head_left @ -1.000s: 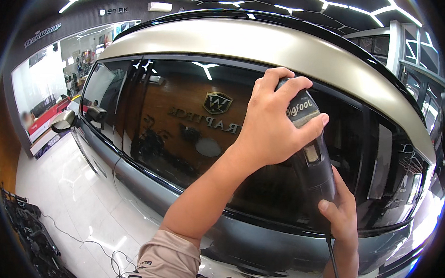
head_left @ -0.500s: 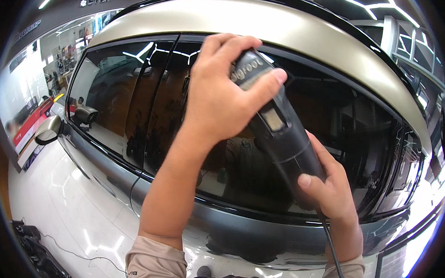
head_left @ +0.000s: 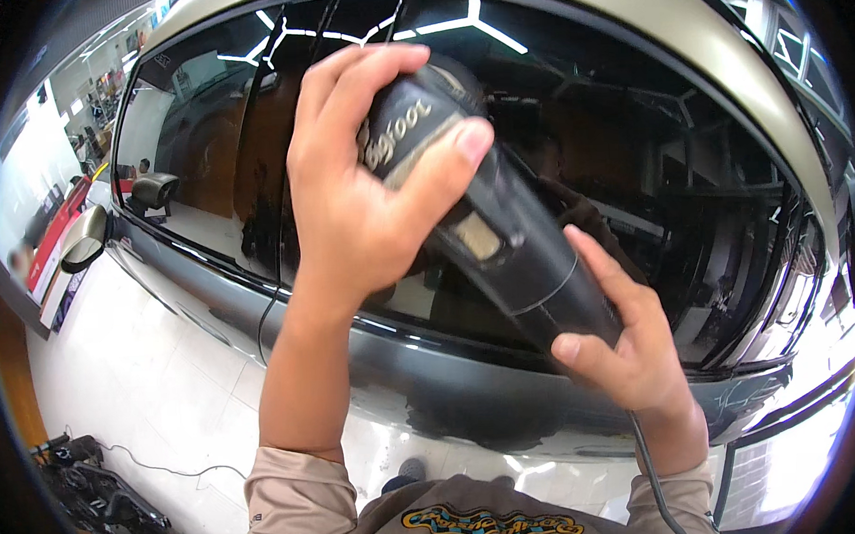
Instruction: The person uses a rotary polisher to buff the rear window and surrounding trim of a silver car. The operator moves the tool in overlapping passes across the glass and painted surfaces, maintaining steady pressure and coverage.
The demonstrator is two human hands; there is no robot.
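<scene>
Polisher: black and long-bodied, held slantwise in front of the dark side window of a grey car; head up and to the left, tail down and to the right. Working face hidden; could not tell whether it met the window.
Left hand: fingers spread wide over the head of the polisher, thumb laid along its near side; holding.
Right hand: fingers on the far side of the tail, thumb on the near side; holding.
Weight: judged fairly heavy, probably most so at the head; looked like work for two hands.
Shell: appeared hard and stiff, with no give expected; smooth along the barrel, so perhaps slippery to a damp palm.
Best hold: one palm over the head to steady it, the other round the tail, much as the hands stood.
Cord: flexible, dropping from the tail beside the right wrist; judged liable to drag or brush the paint.
Window: glossy, mirroring the ceiling lights; judged easily marked by a hard edge.
Side mirror: gold-toned, off to the left, well apart from both hands.
</scene>
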